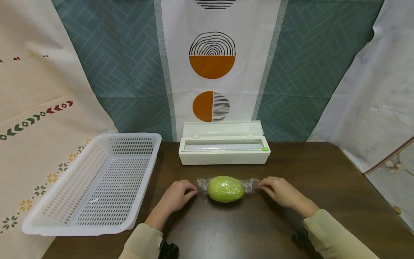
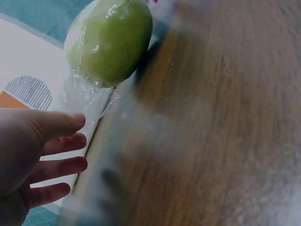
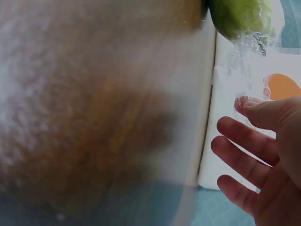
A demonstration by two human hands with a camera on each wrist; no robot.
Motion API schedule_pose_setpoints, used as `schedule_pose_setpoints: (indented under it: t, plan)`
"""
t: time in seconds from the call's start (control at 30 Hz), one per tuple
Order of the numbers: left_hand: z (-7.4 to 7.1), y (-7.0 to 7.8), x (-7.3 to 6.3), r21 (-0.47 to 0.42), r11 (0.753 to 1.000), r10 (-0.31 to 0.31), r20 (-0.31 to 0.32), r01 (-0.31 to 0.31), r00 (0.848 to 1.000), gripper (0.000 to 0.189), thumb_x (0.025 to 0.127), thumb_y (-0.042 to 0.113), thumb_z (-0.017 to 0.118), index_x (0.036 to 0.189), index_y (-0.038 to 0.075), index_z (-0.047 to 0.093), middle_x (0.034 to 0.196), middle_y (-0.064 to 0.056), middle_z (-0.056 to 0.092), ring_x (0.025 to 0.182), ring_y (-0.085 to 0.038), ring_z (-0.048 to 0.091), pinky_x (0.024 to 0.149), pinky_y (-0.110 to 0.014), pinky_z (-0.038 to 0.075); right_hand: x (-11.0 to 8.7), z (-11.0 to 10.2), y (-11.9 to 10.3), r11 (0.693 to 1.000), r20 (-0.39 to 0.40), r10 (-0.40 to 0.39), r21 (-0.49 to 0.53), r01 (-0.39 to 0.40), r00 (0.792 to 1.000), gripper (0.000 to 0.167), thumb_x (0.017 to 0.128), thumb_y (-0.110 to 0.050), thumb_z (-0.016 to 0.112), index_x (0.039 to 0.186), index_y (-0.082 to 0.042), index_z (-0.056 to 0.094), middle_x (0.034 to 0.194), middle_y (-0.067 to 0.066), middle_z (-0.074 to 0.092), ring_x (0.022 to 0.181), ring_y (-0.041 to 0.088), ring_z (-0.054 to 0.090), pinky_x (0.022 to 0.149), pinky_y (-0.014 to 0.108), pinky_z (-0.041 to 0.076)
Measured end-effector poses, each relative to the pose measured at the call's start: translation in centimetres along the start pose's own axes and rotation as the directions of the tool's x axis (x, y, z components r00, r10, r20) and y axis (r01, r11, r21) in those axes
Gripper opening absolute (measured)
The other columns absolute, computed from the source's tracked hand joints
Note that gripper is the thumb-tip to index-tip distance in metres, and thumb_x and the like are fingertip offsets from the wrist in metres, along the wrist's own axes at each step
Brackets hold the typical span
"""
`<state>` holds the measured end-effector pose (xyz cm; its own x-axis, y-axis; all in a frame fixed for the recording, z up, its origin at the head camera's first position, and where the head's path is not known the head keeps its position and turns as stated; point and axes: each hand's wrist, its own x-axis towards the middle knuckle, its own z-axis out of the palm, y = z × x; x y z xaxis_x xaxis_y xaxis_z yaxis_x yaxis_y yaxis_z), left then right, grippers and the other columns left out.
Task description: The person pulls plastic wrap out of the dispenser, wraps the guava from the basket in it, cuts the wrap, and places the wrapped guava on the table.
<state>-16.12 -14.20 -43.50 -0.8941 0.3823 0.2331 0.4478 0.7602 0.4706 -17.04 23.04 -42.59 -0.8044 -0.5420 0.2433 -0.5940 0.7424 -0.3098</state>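
Note:
A green oval fruit lies on the table, wrapped in clear cling film whose gathered ends stick out on both sides. The right hand pinches the right film end between thumb and index finger; its other fingers are loosely spread in the right wrist view. At the opposite side, the left hand is close beside the left film end. Its thumb and index fingertip appear slightly apart, and the other fingers are extended. Whether they touch the film is hard to tell.
Behind the fruit stands a white cling film dispenser, lid raised, a roll inside and a green slider at its right. A white perforated plastic basket sits at the left. Patterned cloths hang around the dark wooden table.

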Motion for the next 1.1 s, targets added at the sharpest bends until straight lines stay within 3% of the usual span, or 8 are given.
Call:
schedule_pose_setpoints:
  t: [0.13,0.27,0.37,0.43,0.6,0.7,0.9,1.1]
  plan:
    - [-0.1,0.1,0.1,-0.064,0.995,-0.083,-0.003,0.083,0.997,0.018,0.084,0.021,0.071,0.1,0.013,0.072,0.093,0.002,0.07,0.087,-0.014,0.066,0.078,-0.034,0.053,0.2,-0.3,-0.1,0.997,-0.004,0.069,0.038,-0.068,0.998,0.015,0.089,-0.011,0.063,0.102,-0.012,0.069,0.098,-0.002,0.069,0.089,0.014,0.065,0.077,0.035,0.054]
    - [-0.3,0.7,0.4,-0.051,0.99,-0.141,-0.124,0.135,0.982,0.023,0.084,0.022,0.07,0.105,0.012,0.069,0.093,0.001,0.07,0.084,-0.014,0.066,0.074,-0.034,0.053,0.3,-0.6,-0.2,0.991,-0.015,0.111,0.072,-0.11,0.994,0.02,0.09,-0.013,0.063,0.11,-0.011,0.066,0.102,-0.001,0.067,0.087,0.01,0.063,0.075,0.032,0.053]
    - [-0.3,1.5,0.9,0.018,0.994,-0.099,-0.25,0.107,0.963,0.024,0.082,0.018,0.069,0.104,0.01,0.067,0.096,-0.002,0.067,0.088,-0.019,0.064,0.074,-0.037,0.052,0.5,-0.7,-0.3,0.99,-0.034,0.112,0.091,-0.108,0.993,0.029,0.088,-0.012,0.064,0.117,-0.009,0.062,0.108,0.001,0.065,0.086,0.008,0.06,0.074,0.03,0.052]
    - [-0.3,2.4,1.1,0.051,0.997,-0.045,-0.274,0.062,0.961,0.025,0.082,0.019,0.069,0.106,0.01,0.066,0.102,-0.005,0.065,0.095,-0.023,0.062,0.078,-0.04,0.052,0.5,-0.9,-0.5,0.989,-0.041,0.107,0.112,-0.102,0.993,0.037,0.087,-0.01,0.064,0.124,-0.008,0.058,0.112,0.004,0.063,0.086,0.009,0.058,0.072,0.028,0.051]
    - [-0.3,5.3,1.4,0.06,0.988,0.153,-0.136,-0.145,0.979,0.029,0.086,0.026,0.068,0.111,0.012,0.067,0.111,-0.003,0.063,0.103,-0.023,0.06,0.085,-0.042,0.049,0.8,-1.0,-1.1,0.986,-0.013,0.064,0.156,-0.062,0.998,0.054,0.083,-0.007,0.065,0.134,-0.011,0.049,0.126,0.007,0.055,0.101,0.019,0.058,0.078,0.035,0.051]
    - [-0.1,6.9,1.5,0.103,0.973,0.21,-0.03,-0.206,0.977,0.031,0.087,0.035,0.066,0.112,0.016,0.067,0.114,-0.001,0.063,0.104,-0.019,0.061,0.085,-0.042,0.048,1.0,-1.0,-1.5,0.986,0.013,0.03,0.161,-0.032,0.999,0.054,0.082,-0.012,0.068,0.134,-0.013,0.051,0.13,0.007,0.054,0.114,0.025,0.055,0.088,0.044,0.049]
    - [0.3,8.3,1.9,0.295,0.943,0.153,0.032,-0.156,0.988,0.051,0.084,0.058,0.06,0.119,0.021,0.062,0.117,0.001,0.063,0.108,-0.02,0.059,0.088,-0.046,0.043,1.4,-0.6,-1.9,0.987,0.081,0.03,0.156,-0.042,0.996,0.049,0.085,-0.024,0.068,0.13,-0.012,0.055,0.132,0.007,0.056,0.122,0.03,0.05,0.097,0.052,0.043]
    - [1.1,8.5,2.1,0.394,0.911,0.089,0.1,-0.121,0.991,0.074,0.075,0.073,0.056,0.137,0.034,0.044,0.129,-0.006,0.056,0.115,-0.028,0.054,0.095,-0.053,0.038,1.7,-0.3,-2.2,0.982,0.125,0.055,0.172,-0.077,0.991,0.051,0.086,-0.03,0.068,0.131,-0.01,0.055,0.129,0.004,0.058,0.12,0.028,0.051,0.097,0.051,0.043]
